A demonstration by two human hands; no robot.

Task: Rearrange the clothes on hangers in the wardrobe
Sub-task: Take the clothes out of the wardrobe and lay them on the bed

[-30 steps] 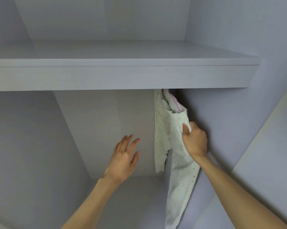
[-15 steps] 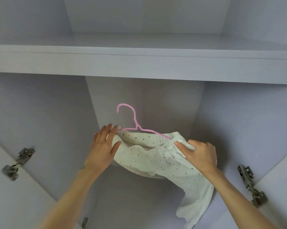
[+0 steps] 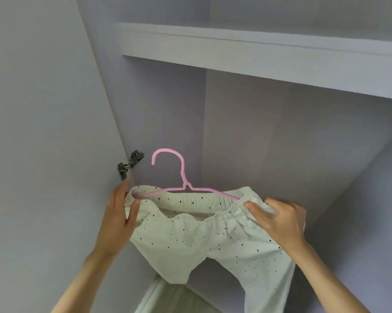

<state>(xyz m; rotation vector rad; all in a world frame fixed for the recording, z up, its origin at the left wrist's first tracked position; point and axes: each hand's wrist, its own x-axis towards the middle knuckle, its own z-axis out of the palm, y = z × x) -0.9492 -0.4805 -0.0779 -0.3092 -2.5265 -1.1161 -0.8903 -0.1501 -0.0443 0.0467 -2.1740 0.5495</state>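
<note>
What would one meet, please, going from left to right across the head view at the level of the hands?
Open wardrobe door → metal door hinge → left hand → pink wire hanger carrying cream dotted trousers → right hand.

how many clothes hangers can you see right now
1: a pink wire hanger inside the waistband of the white dotted trousers, held up between both hands. Others may be out of view.

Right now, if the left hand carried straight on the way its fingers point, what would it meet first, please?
Probably the metal door hinge: the left hand points up, its fingertips just below it in the picture. Depth is unclear, so it might pass by and reach the wardrobe side panel.
</note>
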